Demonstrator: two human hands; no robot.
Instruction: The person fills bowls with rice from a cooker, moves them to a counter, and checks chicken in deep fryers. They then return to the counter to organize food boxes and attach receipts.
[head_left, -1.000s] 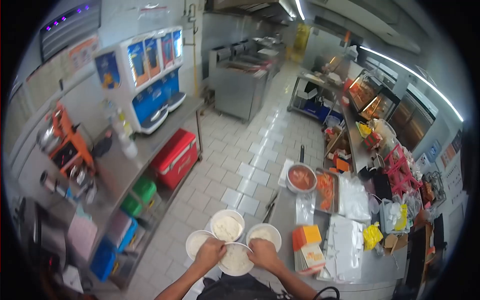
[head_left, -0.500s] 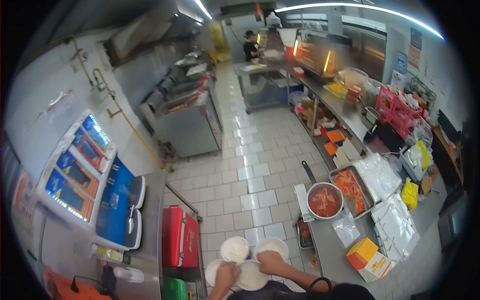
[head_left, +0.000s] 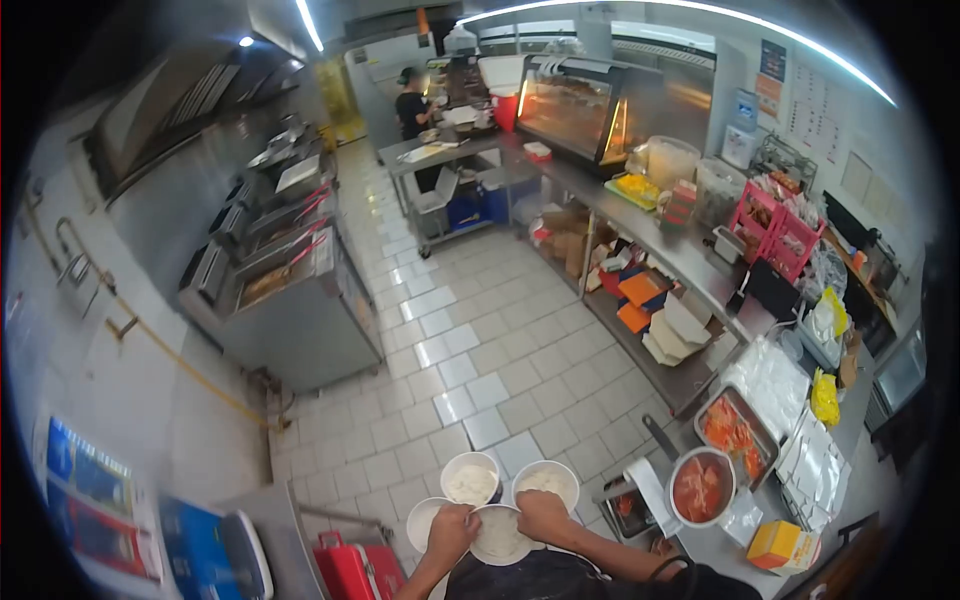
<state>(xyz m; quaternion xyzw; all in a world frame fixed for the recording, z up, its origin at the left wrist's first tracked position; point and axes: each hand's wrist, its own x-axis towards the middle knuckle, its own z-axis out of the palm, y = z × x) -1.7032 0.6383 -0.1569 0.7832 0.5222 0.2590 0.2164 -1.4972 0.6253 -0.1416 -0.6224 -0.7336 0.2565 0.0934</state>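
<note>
Several round white bowls are held together low in the view, in front of my body. My left hand (head_left: 452,528) is closed on the rims where the left bowl (head_left: 420,522) and the nearest bowl (head_left: 500,537) meet. On the other side, my right hand (head_left: 543,515) grips the nearest bowl and the right bowl (head_left: 556,482), with its fingers partly inside. A far bowl (head_left: 470,480) sits between the hands. White food that looks like rice lies in the bowls; the left one's contents are partly hidden by my hand.
To the right, a steel counter (head_left: 700,555) bears a pot of red sauce (head_left: 702,487), a tray of red food (head_left: 738,430) and a yellow-orange box (head_left: 783,546). Fryers (head_left: 290,300) stand left of the tiled floor (head_left: 480,370). Another person (head_left: 412,108) works at the back.
My view has swung to the right and shifted forward. The pot and counter now appear further right, and the red cooler lower left. Both hands still hold the bowls.
</note>
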